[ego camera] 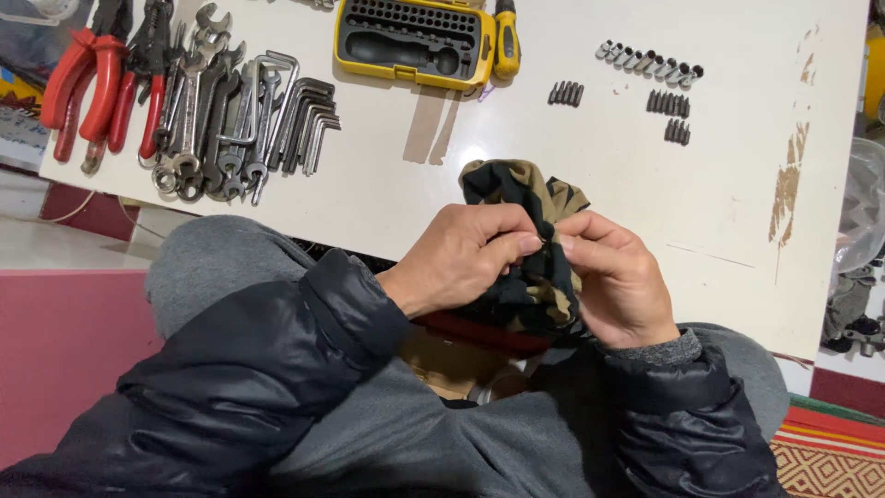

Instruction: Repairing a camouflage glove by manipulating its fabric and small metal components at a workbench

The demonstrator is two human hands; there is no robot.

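Dark puffy sleeves [277, 369] fill the bottom of our view, over grey trousers [212, 267]. Above them our left hand [461, 258] and right hand [613, 281] meet on a camouflage cloth [530, 240], a crumpled bundle in black and tan. Left fingers [516, 244] are pinched together on the cloth's middle fold, and right fingers [576, 244] are pinched on the same fold from the other side, tips nearly touching. The cloth's long axis runs away from us: its upper end points toward the far side of the table and lies over the near edge of the white table [590, 166], while its lower end hangs down between our wrists.

On the table, well apart from the cloth, we see a yellow bit case [415, 41] lying open, with a yellow screwdriver handle [506, 41] just beside it. Red-handled pliers [92, 78], wrenches [198, 111] and hex keys [309, 120] lie at far left. Small dark bits [565, 93] and a row of sockets [648, 63] lie at far right.
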